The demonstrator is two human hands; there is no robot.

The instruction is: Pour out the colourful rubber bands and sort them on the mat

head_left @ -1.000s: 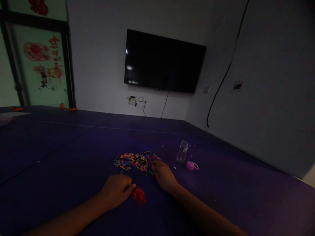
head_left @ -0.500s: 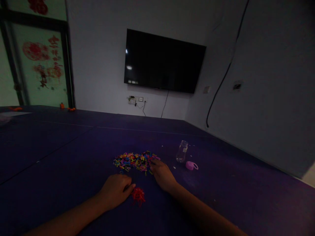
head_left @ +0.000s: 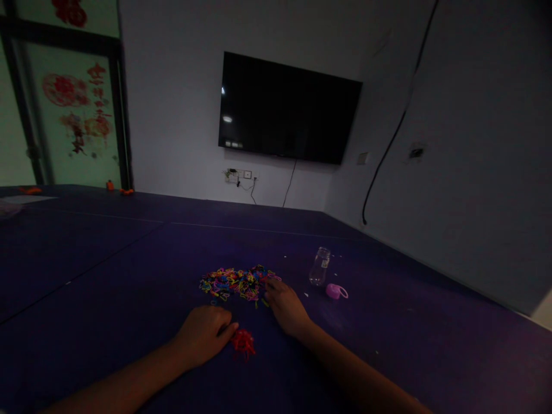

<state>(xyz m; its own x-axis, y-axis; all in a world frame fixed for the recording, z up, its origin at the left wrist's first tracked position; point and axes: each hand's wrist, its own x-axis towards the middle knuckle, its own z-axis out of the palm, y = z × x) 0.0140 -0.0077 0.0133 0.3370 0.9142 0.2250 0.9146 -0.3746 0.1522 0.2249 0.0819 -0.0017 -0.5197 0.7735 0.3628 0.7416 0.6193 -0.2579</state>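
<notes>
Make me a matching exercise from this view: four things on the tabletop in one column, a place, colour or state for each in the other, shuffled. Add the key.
Things:
1. Red pile of small loops
2. Multicoloured pile of small loops
3. Bottle
4. Lid

Descriptions:
A. Pink, with a ring at one side
B. At the fingertips of the right hand
C. Transparent, its mouth uncovered
D. Beside the thumb of the left hand

Pairs: 1-D, 2-B, 3-C, 4-A
</notes>
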